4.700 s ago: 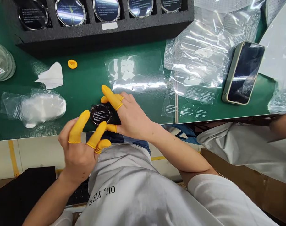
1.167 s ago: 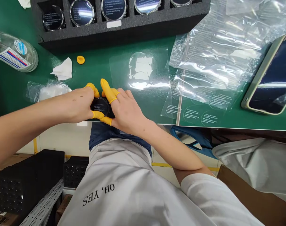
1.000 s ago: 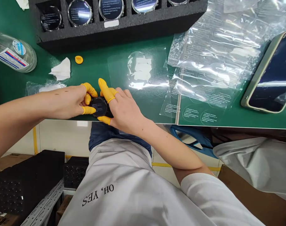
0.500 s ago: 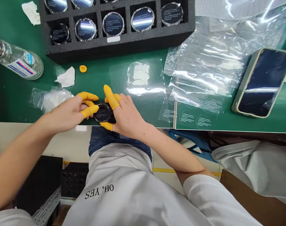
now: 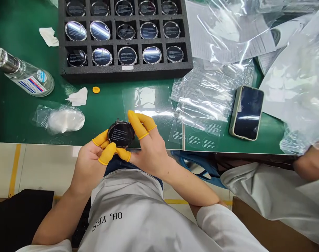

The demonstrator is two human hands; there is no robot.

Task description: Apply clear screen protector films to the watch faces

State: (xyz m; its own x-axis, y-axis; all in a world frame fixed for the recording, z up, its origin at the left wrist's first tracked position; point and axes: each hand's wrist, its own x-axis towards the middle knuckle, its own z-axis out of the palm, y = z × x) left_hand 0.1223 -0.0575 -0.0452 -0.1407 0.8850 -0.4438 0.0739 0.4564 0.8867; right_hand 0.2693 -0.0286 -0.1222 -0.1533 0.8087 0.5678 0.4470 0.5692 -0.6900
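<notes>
A round black watch body (image 5: pixel 120 133) with white print on its face is held over the table's near edge by both my hands. My right hand (image 5: pixel 149 147), with yellow finger cots, grips it from the right, thumb underneath and forefinger over the top. My left hand (image 5: pixel 93 161), also in yellow cots, pinches its lower left rim between thumb and fingers. A clear film sheet (image 5: pixel 149 101) lies on the green mat just beyond.
A black foam tray (image 5: pixel 125 72) with several watch faces stands at the back. A glass bottle (image 5: pixel 25 75), tissues (image 5: pixel 77 98), a loose yellow cot (image 5: pixel 96 90) and a bagged white pad (image 5: pixel 62 120) lie left. Plastic bags (image 5: pixel 209 101) and a phone (image 5: pixel 247 112) lie right. Another person's arm (image 5: pixel 310 164) shows far right.
The view has tilted up, showing more of the tray. My left hand has drawn back toward me and now holds the watch from below left; the watch has lifted off the mat.
</notes>
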